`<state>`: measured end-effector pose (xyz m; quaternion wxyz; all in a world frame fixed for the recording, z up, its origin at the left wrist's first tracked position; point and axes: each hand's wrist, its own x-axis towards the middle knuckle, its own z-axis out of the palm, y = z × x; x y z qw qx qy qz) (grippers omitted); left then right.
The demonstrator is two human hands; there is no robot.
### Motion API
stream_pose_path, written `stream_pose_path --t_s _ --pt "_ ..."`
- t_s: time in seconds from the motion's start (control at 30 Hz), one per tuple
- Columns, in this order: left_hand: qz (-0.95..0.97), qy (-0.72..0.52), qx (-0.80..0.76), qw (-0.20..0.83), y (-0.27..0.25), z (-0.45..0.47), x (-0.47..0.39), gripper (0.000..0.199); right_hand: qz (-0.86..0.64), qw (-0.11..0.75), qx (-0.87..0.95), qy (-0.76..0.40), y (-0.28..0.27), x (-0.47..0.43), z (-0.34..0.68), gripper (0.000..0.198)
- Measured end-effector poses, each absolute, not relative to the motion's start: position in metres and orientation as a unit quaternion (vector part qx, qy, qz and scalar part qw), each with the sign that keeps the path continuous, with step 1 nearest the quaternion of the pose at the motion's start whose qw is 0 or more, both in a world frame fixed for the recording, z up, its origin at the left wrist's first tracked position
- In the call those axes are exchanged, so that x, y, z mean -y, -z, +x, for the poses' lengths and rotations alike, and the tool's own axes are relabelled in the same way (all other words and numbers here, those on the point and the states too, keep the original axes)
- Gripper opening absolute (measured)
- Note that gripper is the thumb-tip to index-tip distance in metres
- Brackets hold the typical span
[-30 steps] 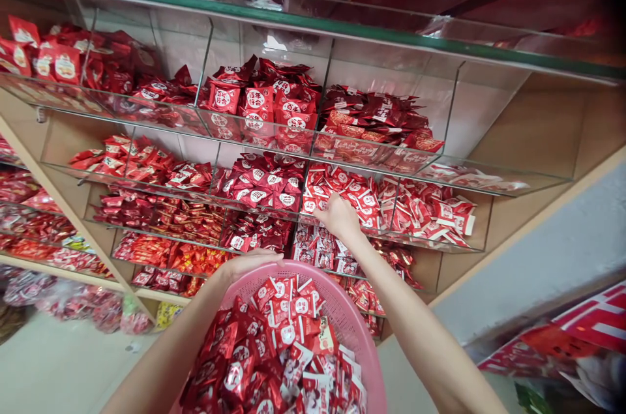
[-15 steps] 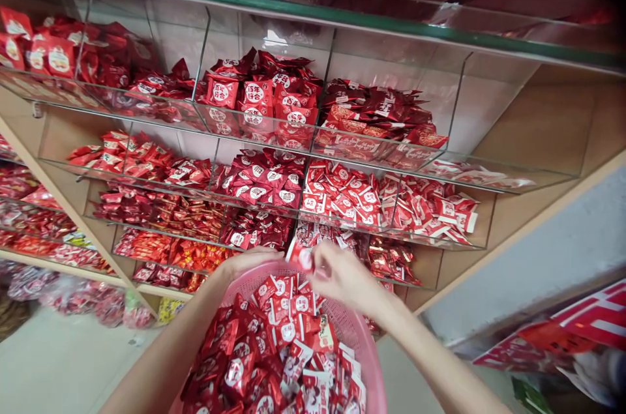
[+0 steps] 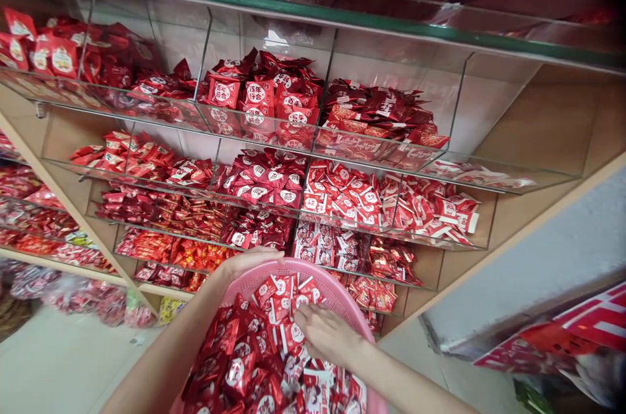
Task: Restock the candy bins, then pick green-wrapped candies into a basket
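A pink plastic basket [image 3: 337, 287] with a perforated wall is full of small red wrapped packets [image 3: 235, 368]. My left hand [image 3: 249, 262] grips its far-left rim, the fingers mostly hidden behind the edge. Inside the basket, toward its right side, my right hand [image 3: 325, 332] rests low over the packets. Its fingers are curled and pressed together at a red-and-white packet [image 3: 293, 336]. Darker red packets fill the basket's left part, and red ones with white ends lie at the right and far side.
A wooden shelf unit with glass dividers [image 3: 398, 205] stands ahead, its tiers holding many red packets. A thick glass edge [image 3: 313, 10] crosses above. Bagged goods [image 3: 88, 300] lie on the floor at left. A grey wall [image 3: 528, 270] and red-and-white packaging [image 3: 591, 316] are at right.
My right hand has come back from the far rim, where it held a red-and-white packet, down into the basket among the packets. My left hand stays on the rim.
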<state>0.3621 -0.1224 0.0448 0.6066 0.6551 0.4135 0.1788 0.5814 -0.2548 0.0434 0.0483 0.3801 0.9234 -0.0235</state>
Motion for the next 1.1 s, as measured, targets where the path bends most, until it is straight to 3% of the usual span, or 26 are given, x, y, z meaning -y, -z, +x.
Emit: stream_pose_path --t_s 0.33,0.47,0.57,0.7,0.8,1.1 --pt "0.665 -0.197 -0.391 0.605 -0.046 0.360 0.123 0.043 0.369 0.025 -0.929 -0.003 -0.046 0.255 0.568 0.026" --pt "0.650 -0.200 -0.374 0.631 -0.050 0.362 0.126 0.041 0.401 -0.069 -0.913 0.004 -0.089 0.239 0.579 0.017" --pt "0.645 -0.197 -0.374 0.637 -0.054 0.363 0.127 0.041 0.466 -0.185 -0.865 -0.012 -0.130 0.213 0.599 0.015" --pt "0.670 -0.185 -0.412 0.589 -0.055 0.361 0.126 0.042 0.536 -0.305 -0.785 -0.054 -0.166 0.172 0.635 0.012" --pt "0.669 -0.184 -0.410 0.592 -0.053 0.360 0.126 0.041 0.603 -0.293 -0.737 -0.085 -0.175 0.148 0.651 0.007" --pt "0.568 -0.218 -0.438 0.662 -0.047 0.362 0.130 0.039 0.669 -0.136 -0.723 -0.106 -0.181 0.124 0.637 0.006"
